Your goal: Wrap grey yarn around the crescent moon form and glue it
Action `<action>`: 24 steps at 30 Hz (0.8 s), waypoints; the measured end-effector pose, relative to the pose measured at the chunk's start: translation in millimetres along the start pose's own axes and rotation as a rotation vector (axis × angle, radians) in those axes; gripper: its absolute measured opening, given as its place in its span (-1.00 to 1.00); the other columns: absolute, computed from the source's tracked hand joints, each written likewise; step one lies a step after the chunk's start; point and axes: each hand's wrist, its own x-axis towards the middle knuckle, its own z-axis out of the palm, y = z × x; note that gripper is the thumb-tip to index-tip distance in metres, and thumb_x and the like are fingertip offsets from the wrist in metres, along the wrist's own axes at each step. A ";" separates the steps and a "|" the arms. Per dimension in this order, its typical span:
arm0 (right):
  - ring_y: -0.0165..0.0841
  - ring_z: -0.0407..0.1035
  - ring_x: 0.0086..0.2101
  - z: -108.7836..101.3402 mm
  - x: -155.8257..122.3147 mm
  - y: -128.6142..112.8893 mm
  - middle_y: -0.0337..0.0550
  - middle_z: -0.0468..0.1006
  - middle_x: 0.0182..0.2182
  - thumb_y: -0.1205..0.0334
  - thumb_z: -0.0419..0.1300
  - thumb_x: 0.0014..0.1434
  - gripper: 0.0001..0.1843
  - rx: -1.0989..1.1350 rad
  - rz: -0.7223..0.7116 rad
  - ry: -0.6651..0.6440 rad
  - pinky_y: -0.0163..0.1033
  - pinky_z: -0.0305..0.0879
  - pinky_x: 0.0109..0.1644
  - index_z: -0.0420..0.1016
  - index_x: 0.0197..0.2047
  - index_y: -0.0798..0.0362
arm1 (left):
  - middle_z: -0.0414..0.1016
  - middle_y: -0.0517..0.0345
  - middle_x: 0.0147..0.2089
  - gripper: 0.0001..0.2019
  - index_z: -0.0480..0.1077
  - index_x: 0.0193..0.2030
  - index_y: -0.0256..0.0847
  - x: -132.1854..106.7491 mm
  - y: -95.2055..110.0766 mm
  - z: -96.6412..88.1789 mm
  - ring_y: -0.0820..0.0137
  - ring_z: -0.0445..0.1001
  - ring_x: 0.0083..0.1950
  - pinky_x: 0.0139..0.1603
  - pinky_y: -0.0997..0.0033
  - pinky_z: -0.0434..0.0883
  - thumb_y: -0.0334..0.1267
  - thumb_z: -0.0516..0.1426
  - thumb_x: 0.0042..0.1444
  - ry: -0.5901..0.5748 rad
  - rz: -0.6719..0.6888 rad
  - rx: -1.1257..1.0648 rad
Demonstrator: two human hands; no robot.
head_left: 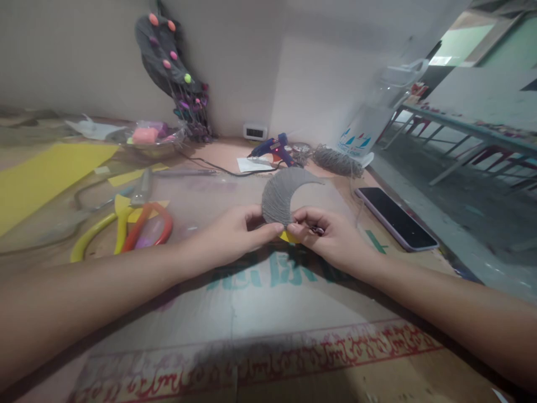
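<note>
Flat crescent wound in grey cord (pixel 276 195), one piece: held up over the pale bench with green and red markings (pixel 255 313), on the near side of the blue hot-glue gun with a lit red lamp (pixel 274 145). Left grip (pixel 240 228): thumb and fingers closed on the crescent's lower outer curve. Right grip (pixel 329 230): thumb and forefinger pinched at its lower end, beside the left thumb. Hazards, as judged: windings could slacken or slide off the lower end, should either pinch ease; any length drawn from the long bundle of grey cord (pixel 339 160), just right of the gun, might catch on the black-screened phone in a pale purple case (pixel 395 218), further right and nearer than the gun; the lamp suggests a hot nozzle, so a careless reach that way might burn. Condition: cord laid in close, near-parallel turns over most of the curve; upper horn tapering to a thin point, nearer than the gun and right of it; bright yellow patch (pixel 288 237) showing below the thumbs, probably bare base, its join hidden by fingers; individual turns partly lost to blur
</note>
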 end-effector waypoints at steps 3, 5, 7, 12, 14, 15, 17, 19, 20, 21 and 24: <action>-0.50 0.19 -0.52 -1.0 0.9 0.3 -0.29 0.36 -0.49 0.05 0.17 0.15 -0.76 0.022 0.020 -0.014 -0.36 0.13 -0.46 0.42 -0.30 0.08 | 0.48 0.17 -0.33 -0.69 0.45 -0.28 -0.25 0.3 -1.5 -0.1 0.43 0.40 -0.33 -0.34 0.47 0.32 -0.03 0.06 0.17 0.013 -0.018 -0.033; -0.50 0.20 -0.52 -1.1 1.8 0.4 -0.29 0.37 -0.49 0.01 0.19 0.13 -0.72 0.025 0.031 0.007 -0.35 0.14 -0.46 0.41 -0.30 0.08 | 0.46 0.17 -0.35 -0.69 0.44 -0.29 -0.25 0.1 -2.5 -0.2 0.44 0.38 -0.34 -0.35 0.47 0.31 -0.03 0.07 0.16 0.024 -0.028 -0.046; -0.50 0.20 -0.52 -0.9 2.5 0.6 -0.29 0.36 -0.49 -0.01 0.22 0.10 -0.70 0.021 0.025 0.032 -0.35 0.15 -0.46 0.40 -0.33 0.08 | 0.44 0.18 -0.37 -0.68 0.43 -0.31 -0.25 -0.3 -3.2 -0.3 0.44 0.37 -0.36 -0.37 0.46 0.30 -0.01 0.06 0.16 0.035 -0.033 -0.042; -0.52 0.18 -0.54 -0.4 1.4 0.5 -0.30 0.35 -0.52 0.09 0.20 0.14 -0.78 0.004 -0.024 0.029 -0.36 0.15 -0.47 0.40 -0.36 0.09 | 0.49 0.14 -0.30 -0.69 0.44 -0.27 -0.25 0.2 -2.5 0.3 0.40 0.41 -0.30 -0.30 0.43 0.34 -0.02 0.07 0.15 0.034 -0.025 -0.028; -0.52 0.20 -0.53 -0.5 0.2 0.1 -0.29 0.38 -0.51 0.12 0.19 0.15 -0.80 0.000 -0.024 0.009 -0.36 0.15 -0.48 0.43 -0.33 0.10 | 0.51 0.14 -0.28 -0.71 0.45 -0.27 -0.24 0.7 -1.3 0.5 0.38 0.42 -0.28 -0.29 0.43 0.34 -0.03 0.08 0.14 0.024 -0.021 -0.019; -0.51 0.21 -0.53 -0.6 -0.2 -0.1 -0.28 0.39 -0.50 0.13 0.19 0.15 -0.81 -0.002 -0.025 0.003 -0.36 0.15 -0.48 0.44 -0.31 0.10 | 0.51 0.15 -0.29 -0.71 0.45 -0.29 -0.23 0.9 -0.7 0.4 0.38 0.42 -0.28 -0.30 0.44 0.34 -0.03 0.09 0.13 0.021 -0.021 -0.017; -0.51 0.24 -0.52 -1.0 -0.5 -0.1 -0.26 0.42 -0.49 0.14 0.19 0.16 -0.81 -0.007 -0.027 -0.002 -0.36 0.18 -0.46 0.46 -0.30 0.11 | 0.49 0.18 -0.33 -0.71 0.44 -0.33 -0.23 1.2 0.2 0.0 0.41 0.40 -0.32 -0.33 0.46 0.32 -0.02 0.09 0.14 0.018 -0.020 -0.022; -0.49 0.27 -0.49 -1.6 -0.4 0.2 -0.23 0.45 -0.46 0.14 0.18 0.16 -0.80 -0.004 -0.032 -0.001 -0.35 0.22 -0.43 0.47 -0.30 0.12 | 0.46 0.21 -0.38 -0.70 0.43 -0.36 -0.22 1.4 0.2 -0.6 0.43 0.38 -0.36 -0.35 0.47 0.30 -0.01 0.09 0.14 0.023 -0.017 -0.032; -0.48 0.29 -0.47 -1.9 -0.4 0.4 -0.21 0.46 -0.44 0.14 0.18 0.17 -0.80 -0.004 -0.034 0.001 -0.34 0.24 -0.41 0.48 -0.30 0.12 | 0.44 0.22 -0.40 -0.70 0.42 -0.37 -0.22 1.6 -0.2 -1.0 0.44 0.37 -0.37 -0.35 0.47 0.30 0.00 0.09 0.14 0.025 -0.014 -0.040; -0.46 0.30 -0.45 -2.2 -0.3 0.6 -0.20 0.47 -0.43 0.13 0.17 0.18 -0.79 -0.007 -0.036 0.003 -0.33 0.26 -0.40 0.48 -0.30 0.11 | 0.43 0.23 -0.41 -0.69 0.42 -0.38 -0.22 1.8 -0.8 -1.3 0.45 0.36 -0.38 -0.35 0.46 0.30 0.00 0.10 0.13 0.028 -0.015 -0.048; -0.44 0.32 -0.43 -2.9 -0.3 0.6 -0.19 0.48 -0.42 0.13 0.14 0.20 -0.78 -0.016 -0.044 0.008 -0.31 0.29 -0.37 0.49 -0.30 0.11 | 0.42 0.23 -0.41 -0.68 0.41 -0.37 -0.23 2.3 -3.1 -1.8 0.46 0.34 -0.38 -0.37 0.47 0.28 0.02 0.11 0.13 0.026 -0.031 -0.064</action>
